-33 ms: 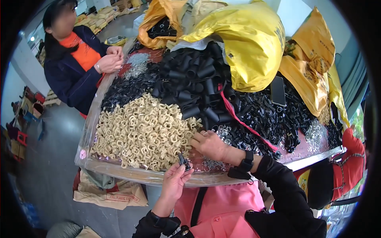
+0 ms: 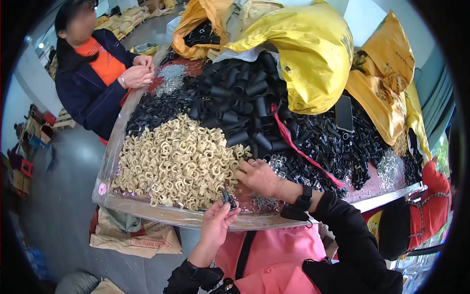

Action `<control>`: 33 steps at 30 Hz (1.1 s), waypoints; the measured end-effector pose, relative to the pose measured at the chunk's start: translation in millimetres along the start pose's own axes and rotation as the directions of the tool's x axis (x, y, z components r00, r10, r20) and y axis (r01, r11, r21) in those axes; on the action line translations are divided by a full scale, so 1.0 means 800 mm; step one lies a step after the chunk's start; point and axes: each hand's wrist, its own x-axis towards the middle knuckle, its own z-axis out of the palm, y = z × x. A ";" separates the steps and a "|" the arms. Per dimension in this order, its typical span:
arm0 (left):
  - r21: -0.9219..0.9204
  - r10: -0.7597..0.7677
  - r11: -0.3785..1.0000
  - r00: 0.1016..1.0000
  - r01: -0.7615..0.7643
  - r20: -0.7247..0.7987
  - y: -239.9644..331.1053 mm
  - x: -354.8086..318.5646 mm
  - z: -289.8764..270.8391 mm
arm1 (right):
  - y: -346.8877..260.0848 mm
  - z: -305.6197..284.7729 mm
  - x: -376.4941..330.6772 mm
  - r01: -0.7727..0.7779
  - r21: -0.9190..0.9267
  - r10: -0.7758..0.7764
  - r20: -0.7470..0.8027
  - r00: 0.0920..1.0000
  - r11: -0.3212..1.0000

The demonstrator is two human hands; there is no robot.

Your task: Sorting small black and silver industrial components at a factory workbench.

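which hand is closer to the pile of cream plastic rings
Right. The right hand rests on the near edge of the pile of cream plastic rings, fingers touching it. The left hand is just below the pile, off it, pinching a small black part.

In my left fingers (image 2: 226, 211) I pinch a small black plastic clip (image 2: 227, 197), upright, just off the worktop's near edge. My right fingers (image 2: 243, 172) rest on the heap of beige plastic rings (image 2: 176, 164), piled loosely, touching the black tubes (image 2: 245, 105) behind.
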 end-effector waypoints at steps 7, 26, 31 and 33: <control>-0.034 -0.010 0.999 1.000 0.010 -0.012 -0.005 0.000 -0.003 | 0.013 0.003 0.011 0.166 -0.008 -0.165 -0.173 0.971 0.986; 0.227 -0.294 0.941 0.938 0.250 0.186 -0.079 0.018 0.107 | 0.008 -0.107 -0.187 -0.216 0.976 0.439 0.197 0.877 -0.007; 0.284 -0.381 0.907 0.893 0.310 0.241 -0.093 0.017 0.127 | 0.014 -0.127 -0.208 -0.196 0.954 0.391 0.096 0.916 0.225; 0.300 -0.402 0.897 0.880 0.324 0.253 -0.099 0.017 0.131 | 0.017 -0.122 -0.214 -0.132 0.901 0.323 -0.009 0.946 0.414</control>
